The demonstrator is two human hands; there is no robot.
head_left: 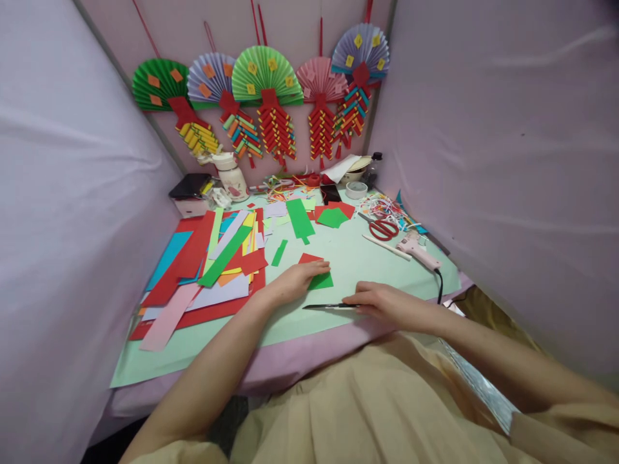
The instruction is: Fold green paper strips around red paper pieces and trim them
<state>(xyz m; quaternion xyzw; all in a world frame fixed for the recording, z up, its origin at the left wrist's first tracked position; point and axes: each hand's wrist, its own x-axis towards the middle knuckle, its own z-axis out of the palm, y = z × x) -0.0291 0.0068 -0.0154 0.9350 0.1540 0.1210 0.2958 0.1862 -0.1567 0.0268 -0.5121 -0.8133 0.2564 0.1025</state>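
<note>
My left hand (302, 278) rests on two small paper pieces near the front of the table, its fingers stretched out and pressed down. A green paper piece (322, 281) shows below the fingers, and a red paper piece (309, 258) peeks out above them. My hand hides the rest of both. To the right, my right hand (377, 300) is closed around a slim dark knife (329, 306). Its long thin tip points left, just below the green piece and apart from it. The handle is mostly hidden in my fingers.
Coloured paper sheets (193, 258) pile up at the left. Red-handled scissors (383, 229), a white stick (387, 247) and a corded glue gun (418, 250) lie at the right. A bottle (232, 178) and a tape roll (356, 189) stand behind. Paper fan decorations (267, 74) hang on the back wall.
</note>
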